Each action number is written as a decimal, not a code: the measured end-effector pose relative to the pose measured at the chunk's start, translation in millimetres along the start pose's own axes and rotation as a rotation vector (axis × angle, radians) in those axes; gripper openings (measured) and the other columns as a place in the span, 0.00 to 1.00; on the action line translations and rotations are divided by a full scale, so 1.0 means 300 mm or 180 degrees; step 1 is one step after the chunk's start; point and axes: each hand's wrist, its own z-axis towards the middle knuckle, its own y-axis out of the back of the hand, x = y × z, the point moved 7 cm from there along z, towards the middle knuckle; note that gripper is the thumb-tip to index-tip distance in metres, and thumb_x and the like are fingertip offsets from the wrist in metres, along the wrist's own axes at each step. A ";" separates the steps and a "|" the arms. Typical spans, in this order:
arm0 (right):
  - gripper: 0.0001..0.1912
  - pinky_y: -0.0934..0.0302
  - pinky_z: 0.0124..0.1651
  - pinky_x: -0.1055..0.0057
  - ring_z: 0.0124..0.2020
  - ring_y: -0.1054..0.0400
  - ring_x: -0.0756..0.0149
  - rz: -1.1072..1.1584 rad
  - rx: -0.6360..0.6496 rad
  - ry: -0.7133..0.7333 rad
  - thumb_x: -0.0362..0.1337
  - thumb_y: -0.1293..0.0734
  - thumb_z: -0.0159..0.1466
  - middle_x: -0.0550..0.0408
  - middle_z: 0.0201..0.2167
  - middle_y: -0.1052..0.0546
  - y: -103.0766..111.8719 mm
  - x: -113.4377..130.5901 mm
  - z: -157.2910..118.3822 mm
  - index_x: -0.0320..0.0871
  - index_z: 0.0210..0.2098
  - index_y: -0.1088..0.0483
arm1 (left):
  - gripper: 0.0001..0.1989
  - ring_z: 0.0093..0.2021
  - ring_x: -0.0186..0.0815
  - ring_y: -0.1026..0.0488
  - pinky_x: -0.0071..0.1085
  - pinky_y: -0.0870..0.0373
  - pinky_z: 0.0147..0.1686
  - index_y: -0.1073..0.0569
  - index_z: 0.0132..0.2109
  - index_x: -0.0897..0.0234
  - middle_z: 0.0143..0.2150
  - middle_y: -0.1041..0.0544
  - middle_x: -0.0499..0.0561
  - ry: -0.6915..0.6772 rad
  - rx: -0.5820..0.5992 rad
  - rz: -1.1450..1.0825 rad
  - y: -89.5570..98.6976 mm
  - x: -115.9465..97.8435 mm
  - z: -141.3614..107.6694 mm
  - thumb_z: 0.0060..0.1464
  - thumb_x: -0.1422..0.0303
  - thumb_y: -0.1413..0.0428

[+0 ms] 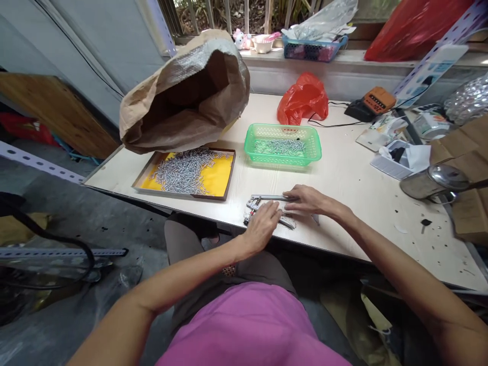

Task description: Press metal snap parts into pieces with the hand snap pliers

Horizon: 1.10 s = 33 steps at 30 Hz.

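Note:
A metal hand tool with two long handles (270,197) lies at the table's front edge. My left hand (263,222) rests over its lower part, the fingers stretched out flat. From the right, my right hand (305,199) reaches the end of the upper handle, its fingers extended and apart. Something thin and clear lies under the tool and hands; it is too small to make out. To the left, small metal pieces (179,173) are heaped in a shallow tray with a yellow bottom (219,175). More such pieces lie in a green plastic basket (282,160) behind my hands.
A large open paper bag (183,96) leans over the tray. Behind the basket is a red plastic bag (303,99). An orange and black battery charger (371,104), a white box (392,165) and a metal cup (430,183) stand on the right.

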 end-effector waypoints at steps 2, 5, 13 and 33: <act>0.12 0.44 0.39 0.70 0.36 0.34 0.62 0.0059 -0.0141 -0.0123 0.40 0.35 0.63 0.50 0.36 0.27 0.002 -0.031 0.014 0.41 0.44 0.28 | 0.15 0.63 0.43 0.38 0.40 0.39 0.61 0.33 0.55 0.69 0.61 0.33 0.61 -0.0204 -0.0066 -0.0122 -0.011 -0.045 -0.025 0.64 0.76 0.57; 0.07 0.45 0.40 0.69 0.38 0.35 0.62 -0.0107 -0.0420 -0.0274 0.35 0.36 0.64 0.49 0.35 0.26 0.013 -0.061 0.035 0.40 0.39 0.28 | 0.15 0.59 0.40 0.33 0.41 0.39 0.61 0.31 0.52 0.67 0.55 0.28 0.57 -0.0224 -0.0090 -0.0328 -0.025 -0.073 -0.035 0.65 0.75 0.58; 0.11 0.46 0.42 0.68 0.41 0.38 0.61 -0.0382 -0.0364 0.0318 0.35 0.37 0.65 0.50 0.40 0.27 0.033 0.161 0.131 0.46 0.45 0.26 | 0.14 0.58 0.41 0.33 0.43 0.35 0.59 0.31 0.53 0.68 0.53 0.27 0.60 -0.0133 -0.0183 -0.0715 -0.020 -0.079 -0.041 0.64 0.74 0.56; 0.07 0.37 0.39 0.64 0.32 0.32 0.63 0.0584 -0.2742 -0.0161 0.37 0.40 0.64 0.50 0.34 0.26 0.359 0.054 0.184 0.43 0.36 0.32 | 0.12 0.44 0.44 0.38 0.35 0.38 0.36 0.22 0.39 0.68 0.39 0.26 0.59 0.1817 0.0283 0.1031 0.338 0.796 -0.042 0.60 0.73 0.51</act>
